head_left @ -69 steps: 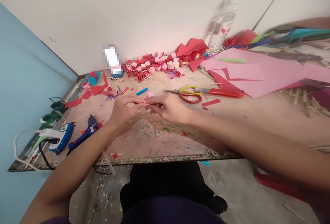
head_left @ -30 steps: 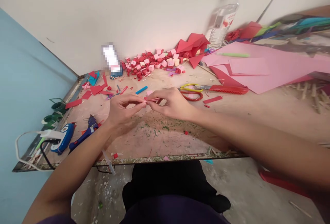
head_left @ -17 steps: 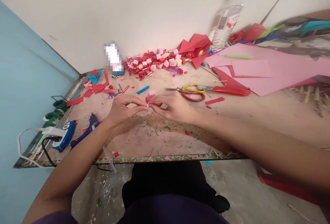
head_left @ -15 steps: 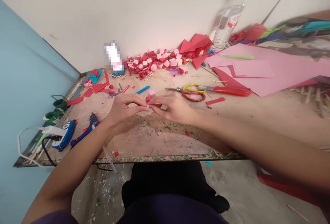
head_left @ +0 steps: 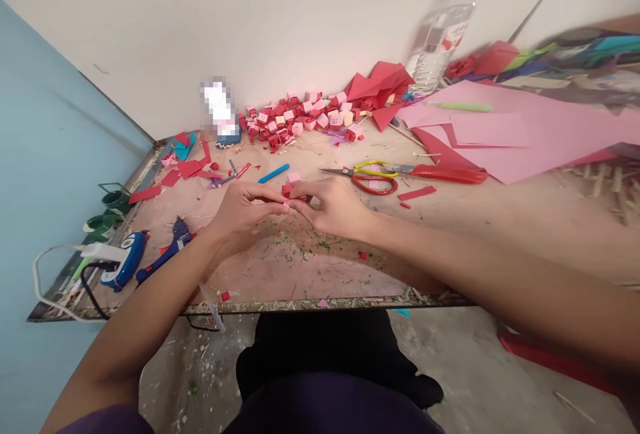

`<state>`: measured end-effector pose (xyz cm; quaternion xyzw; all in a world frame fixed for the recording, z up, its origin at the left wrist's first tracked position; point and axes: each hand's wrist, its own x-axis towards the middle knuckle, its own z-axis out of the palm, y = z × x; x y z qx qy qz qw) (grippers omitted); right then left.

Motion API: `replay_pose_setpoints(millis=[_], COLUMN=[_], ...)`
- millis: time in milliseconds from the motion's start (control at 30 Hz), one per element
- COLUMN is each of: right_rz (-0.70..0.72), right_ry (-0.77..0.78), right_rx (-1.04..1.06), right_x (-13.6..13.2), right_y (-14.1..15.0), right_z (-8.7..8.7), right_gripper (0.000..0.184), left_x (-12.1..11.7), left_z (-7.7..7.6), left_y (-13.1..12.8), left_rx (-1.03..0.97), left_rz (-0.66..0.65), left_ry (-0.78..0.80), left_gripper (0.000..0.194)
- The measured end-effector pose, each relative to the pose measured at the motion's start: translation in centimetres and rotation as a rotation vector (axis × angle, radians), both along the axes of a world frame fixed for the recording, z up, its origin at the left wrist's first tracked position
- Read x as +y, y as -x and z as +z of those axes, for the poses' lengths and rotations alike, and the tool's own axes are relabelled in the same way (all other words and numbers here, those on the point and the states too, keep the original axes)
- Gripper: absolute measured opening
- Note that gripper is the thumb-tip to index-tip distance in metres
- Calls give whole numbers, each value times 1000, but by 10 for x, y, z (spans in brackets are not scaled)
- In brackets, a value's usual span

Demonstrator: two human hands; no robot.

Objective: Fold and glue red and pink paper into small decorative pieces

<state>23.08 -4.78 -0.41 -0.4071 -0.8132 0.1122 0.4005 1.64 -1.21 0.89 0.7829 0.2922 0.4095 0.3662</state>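
Observation:
Above the middle of the worktop, my left hand point(head_left: 245, 207) and my right hand point(head_left: 335, 206) meet fingertip to fingertip. Both are closed in a pinch on a small pink piece of paper point(head_left: 287, 204), mostly covered by the fingers. Just behind the fingertips show a little red paper cube point(head_left: 287, 190) and a pink paper cube point(head_left: 293, 178). A blue stick point(head_left: 274, 173) lies beyond my left hand. Past my right hand rest scissors point(head_left: 376, 185) with one yellow and one red handle, touching or overlapping a red-handled cutter point(head_left: 447, 175).
Many red and pink paper cubes point(head_left: 300, 117) are heaped by the wall. A plastic bottle point(head_left: 445, 41) stands behind pink sheets point(head_left: 545, 127). At left lie a glue gun point(head_left: 167, 254), a blue power adapter point(head_left: 125, 264) with cables, and a lit phone point(head_left: 220, 111) in a stand.
My right hand's fingers have shifted slightly and come closer to the left fingertips, covering more of the pink paper. Both hands otherwise stay in place.

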Motion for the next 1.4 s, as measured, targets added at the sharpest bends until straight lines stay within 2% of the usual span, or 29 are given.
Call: replay_pose_setpoints(millis=[200, 367, 533, 633, 800, 867, 967, 1100, 1400], right_rz=[117, 200, 214, 234, 323, 359, 384, 403, 412], right_ry=[42, 53, 117, 212, 463, 506, 509, 495, 487], right_rx=[72, 57, 123, 214, 451, 496, 506, 502, 525], right_x=[4, 2, -1, 0, 4, 6, 7, 8, 8], right_y=[-1, -4, -2, 0, 2, 3, 2, 0, -3], right_z=[4, 10, 13, 12, 9, 8, 7, 7, 9], right_gripper=[20, 21, 19, 18, 17, 16, 13, 13, 19], left_x=[1, 1, -1, -1, 1, 3, 4, 4, -3], left_z=[0, 0, -1, 2, 8, 7, 2, -2, 1], left_y=[-1, 0, -1, -2, -4, -4, -4, -6, -5], left_rx=[-44, -64, -75, -79, -75, -92, -112, -148, -140], left_rz=[0, 30, 44, 45, 34, 52, 88, 119, 167], left_ry=[80, 50, 14, 21, 46, 64, 88, 45, -53], left_gripper=[26, 28, 27, 25, 25, 26, 28, 29, 18])
